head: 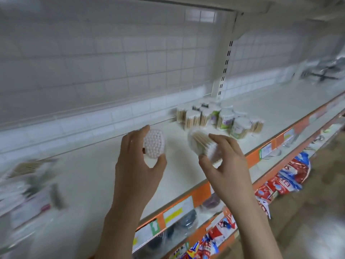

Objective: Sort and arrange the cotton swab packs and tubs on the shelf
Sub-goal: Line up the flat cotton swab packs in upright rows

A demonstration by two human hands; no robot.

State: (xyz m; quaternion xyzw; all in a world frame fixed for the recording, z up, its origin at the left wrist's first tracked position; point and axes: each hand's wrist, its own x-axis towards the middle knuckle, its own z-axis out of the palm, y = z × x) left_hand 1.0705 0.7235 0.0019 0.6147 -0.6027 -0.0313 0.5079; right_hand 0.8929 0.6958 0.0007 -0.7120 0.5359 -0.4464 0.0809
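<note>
Holding tubs | left hand (138, 161) fingers curled round swab tub (154, 144) | right hand (226, 163) pinching tilted tub (200, 144)

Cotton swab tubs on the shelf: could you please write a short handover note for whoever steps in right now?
Left hand grips a tub of swabs, white tips facing the camera.
Right hand grips a second tub, tilted on its side.
Both are held above the white shelf.
Done: a cluster of tubs stands grouped further along.
Left: place these two; the blurred packs at the left await sorting.
</note>
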